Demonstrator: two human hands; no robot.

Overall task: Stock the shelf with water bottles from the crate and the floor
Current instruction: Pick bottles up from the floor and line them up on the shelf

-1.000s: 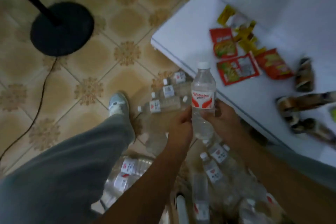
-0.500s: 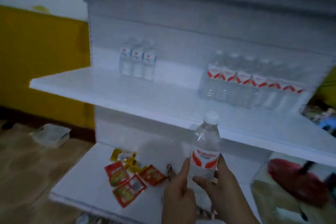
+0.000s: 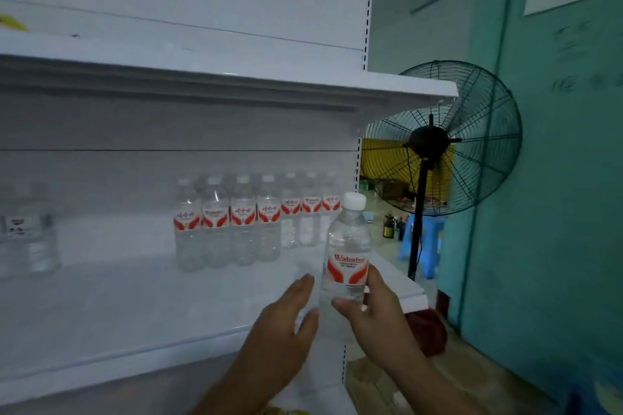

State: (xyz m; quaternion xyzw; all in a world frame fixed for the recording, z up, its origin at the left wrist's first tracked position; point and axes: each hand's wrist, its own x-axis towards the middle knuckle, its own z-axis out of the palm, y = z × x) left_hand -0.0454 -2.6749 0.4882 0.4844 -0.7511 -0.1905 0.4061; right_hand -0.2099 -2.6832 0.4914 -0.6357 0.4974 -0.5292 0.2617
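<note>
Upright water bottle (image 3: 347, 263), cap (image 3: 354, 201) uppermost

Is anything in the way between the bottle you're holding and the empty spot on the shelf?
Nothing visible. The held bottle is upright in the right hand, over the shelf's front edge. The bare shelf lies ahead; the row of bottles stands farther back.

I have lifted the bottle (image 3: 347, 259) from above the floor to the level of the middle shelf (image 3: 135, 307). My left hand (image 3: 283, 330) has opened and left it, lying at 9 o'clock; only my right hand (image 3: 371, 310) grips it now.
</note>
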